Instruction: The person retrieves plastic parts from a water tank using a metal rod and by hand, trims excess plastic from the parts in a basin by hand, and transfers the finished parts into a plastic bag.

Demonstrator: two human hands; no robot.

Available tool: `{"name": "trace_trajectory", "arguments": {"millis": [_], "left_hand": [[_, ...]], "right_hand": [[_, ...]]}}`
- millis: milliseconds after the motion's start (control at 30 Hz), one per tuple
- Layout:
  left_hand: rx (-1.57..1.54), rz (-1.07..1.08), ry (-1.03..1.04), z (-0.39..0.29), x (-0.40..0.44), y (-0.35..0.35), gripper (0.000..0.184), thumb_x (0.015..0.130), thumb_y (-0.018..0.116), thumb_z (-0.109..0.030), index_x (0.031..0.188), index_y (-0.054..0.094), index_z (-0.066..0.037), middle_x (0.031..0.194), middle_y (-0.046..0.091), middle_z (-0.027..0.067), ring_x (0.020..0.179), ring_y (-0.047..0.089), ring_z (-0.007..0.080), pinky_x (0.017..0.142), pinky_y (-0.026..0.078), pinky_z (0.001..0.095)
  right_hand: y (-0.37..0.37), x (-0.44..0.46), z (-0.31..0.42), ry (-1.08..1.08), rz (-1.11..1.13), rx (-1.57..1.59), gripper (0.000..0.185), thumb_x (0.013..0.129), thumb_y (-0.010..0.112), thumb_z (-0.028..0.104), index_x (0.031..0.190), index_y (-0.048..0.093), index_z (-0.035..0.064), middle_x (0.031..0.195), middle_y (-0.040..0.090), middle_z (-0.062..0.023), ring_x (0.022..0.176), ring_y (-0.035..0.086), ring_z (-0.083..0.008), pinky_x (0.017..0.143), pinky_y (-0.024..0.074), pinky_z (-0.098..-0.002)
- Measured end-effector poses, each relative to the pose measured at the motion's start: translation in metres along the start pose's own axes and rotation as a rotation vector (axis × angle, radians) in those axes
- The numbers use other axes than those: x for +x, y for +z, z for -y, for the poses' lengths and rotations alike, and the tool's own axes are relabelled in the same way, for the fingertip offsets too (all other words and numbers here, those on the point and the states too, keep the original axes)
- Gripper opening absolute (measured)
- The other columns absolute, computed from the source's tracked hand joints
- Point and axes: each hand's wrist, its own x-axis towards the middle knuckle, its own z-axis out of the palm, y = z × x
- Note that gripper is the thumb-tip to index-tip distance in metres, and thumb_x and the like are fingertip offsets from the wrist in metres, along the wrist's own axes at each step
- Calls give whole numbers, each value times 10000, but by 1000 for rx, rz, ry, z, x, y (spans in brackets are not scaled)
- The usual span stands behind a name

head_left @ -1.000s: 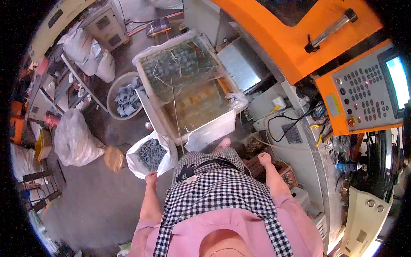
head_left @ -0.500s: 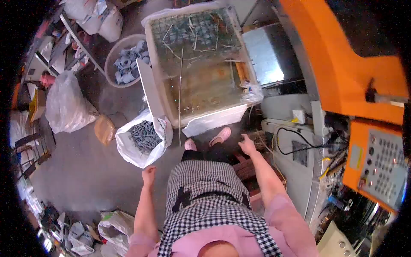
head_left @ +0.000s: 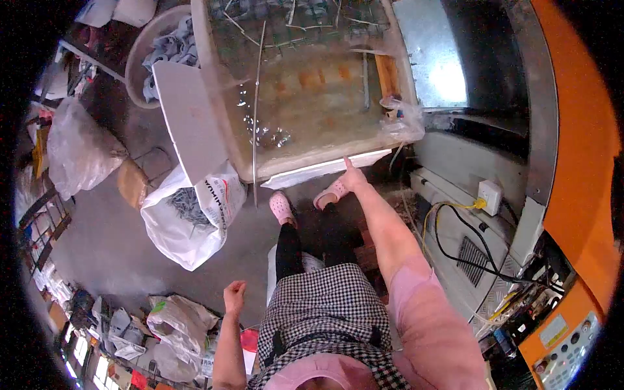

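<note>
My right hand (head_left: 353, 177) reaches forward to the near rim of a large water-filled tub (head_left: 240, 166). Its index finger points out at the upper edge of a white board (head_left: 305, 177) leaning there; whether it touches the board is unclear. I see nothing in that hand. Low on the left, my left hand (head_left: 234, 298) hangs with its fingers curled in and nothing showing in them. A white sack (head_left: 188, 244) of small grey plastic pieces (head_left: 188, 207) is nearest to it. A second white board (head_left: 188, 120) slants between the sack and the tub.
Left of the tub stands a round basket (head_left: 134, 81) of grey fittings. A clear plastic bag (head_left: 81, 149) rests on the floor. A grey machine base (head_left: 455, 169) with black cables (head_left: 448, 244) and an orange machine (head_left: 582, 214) lines the right side. A thin rod (head_left: 259, 97) crosses the tub.
I have come closer to the tub. My right hand has moved forward to the board's edge, while my left hand hangs lower in view, farther from the sack.
</note>
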Motion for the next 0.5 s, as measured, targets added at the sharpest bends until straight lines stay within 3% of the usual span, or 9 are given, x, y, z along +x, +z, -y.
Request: {"name": "trace_trajectory", "arguments": {"millis": [267,333,367,500], "left_hand": [[59,13,115,-70,-3,6,166,816,586,-116,890,626,27,734,634,67,672,560,107,629,443,250],[44,26,128,-71,-2,1,164,819,585,-117,893,627,22,728,630,61,668,557,102,626,441,244],[31,41,134,-72,-1,-2,162,822,583,-118,897,629,18,722,626,54,664,555,97,624,439,237],[59,14,140,-75,1,-9,157,824,584,-122,904,633,4,718,622,47,670,560,91,627,440,235]], "right_hand": [[-6,-13,-11,-93,-47,56,671,769,553,161,1364,244,138,1069,551,-255,1019,524,-368,886,415,-414],[-4,-25,-13,-175,-149,62,552,775,552,165,1292,371,101,1047,561,-246,997,532,-368,873,421,-411],[-3,-30,-16,-159,-150,134,427,784,555,192,1179,480,47,1027,572,-234,973,544,-365,863,426,-412],[-13,-49,-28,-287,-101,-26,391,781,562,203,1118,515,11,1003,585,-221,933,566,-353,848,437,-410]]}}
